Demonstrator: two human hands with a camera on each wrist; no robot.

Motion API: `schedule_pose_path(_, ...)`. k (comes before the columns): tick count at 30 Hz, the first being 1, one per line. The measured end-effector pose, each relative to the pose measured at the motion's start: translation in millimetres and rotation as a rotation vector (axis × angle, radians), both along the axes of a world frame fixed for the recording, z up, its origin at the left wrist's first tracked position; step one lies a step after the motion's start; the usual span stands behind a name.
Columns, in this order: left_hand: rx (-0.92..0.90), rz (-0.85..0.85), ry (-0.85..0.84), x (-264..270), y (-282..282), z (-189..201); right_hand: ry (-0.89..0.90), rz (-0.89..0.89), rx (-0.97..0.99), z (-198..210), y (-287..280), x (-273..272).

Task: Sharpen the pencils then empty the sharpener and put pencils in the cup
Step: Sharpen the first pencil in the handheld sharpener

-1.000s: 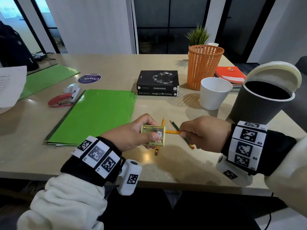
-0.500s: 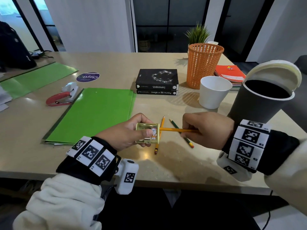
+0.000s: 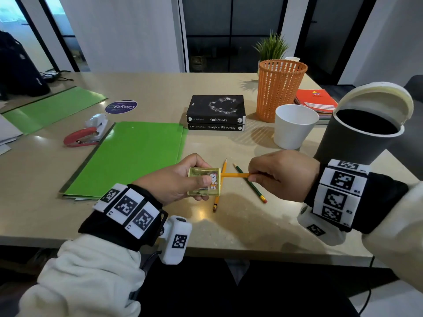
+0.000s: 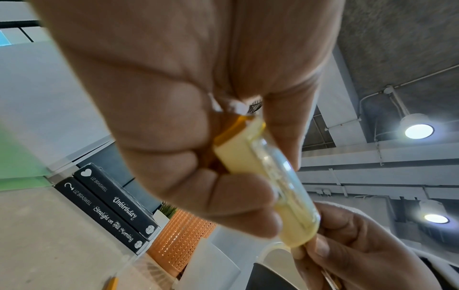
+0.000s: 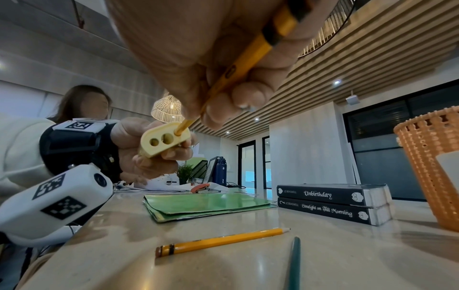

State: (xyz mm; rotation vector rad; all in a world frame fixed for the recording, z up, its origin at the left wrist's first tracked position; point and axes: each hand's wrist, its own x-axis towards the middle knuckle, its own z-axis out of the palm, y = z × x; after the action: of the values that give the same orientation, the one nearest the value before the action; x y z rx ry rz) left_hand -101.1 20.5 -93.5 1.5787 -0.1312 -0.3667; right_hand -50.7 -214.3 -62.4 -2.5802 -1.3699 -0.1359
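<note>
My left hand (image 3: 183, 177) grips a pale yellow box sharpener (image 3: 204, 180) above the table's front edge. My right hand (image 3: 278, 173) pinches a yellow pencil (image 3: 235, 175) whose tip sits in the sharpener's side. In the right wrist view the pencil (image 5: 238, 68) enters the top hole of the sharpener (image 5: 164, 140), which has three holes. A second yellow pencil (image 3: 220, 188) and a green pencil (image 3: 250, 184) lie on the table beneath the hands. The white cup (image 3: 294, 125) stands behind my right hand.
A dark bin (image 3: 357, 136) with its lid tipped open stands at the right edge. An orange mesh basket (image 3: 280, 90), two stacked black books (image 3: 216, 113), a green folder (image 3: 130, 156) and a red stapler (image 3: 82, 138) lie further back.
Both hands have shifted slightly left and away from the front edge. More of the pencil's shaft shows between the sharpener and my right hand than a second ago.
</note>
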Motion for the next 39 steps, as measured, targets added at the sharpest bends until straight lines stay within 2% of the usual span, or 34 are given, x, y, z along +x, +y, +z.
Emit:
schedule_pose_path(24, 0.035, -0.078, -0.023, 6, -9, -1, 0.118, -0.127, -0.208, 4, -8, -6)
schedule_pose_path(29, 0.100, -0.097, -0.064, 7, -8, 0, 0.171, -0.118, -0.202, 2, -10, -5)
schedule_pose_path(34, 0.106, -0.070, -0.082, 4, -8, 1, 0.221, -0.132, -0.207, 1, -10, -3)
schedule_pose_path(39, 0.064, 0.071, -0.045, 3, 8, 7, 0.250, -0.151, -0.227, 1, -20, 2)
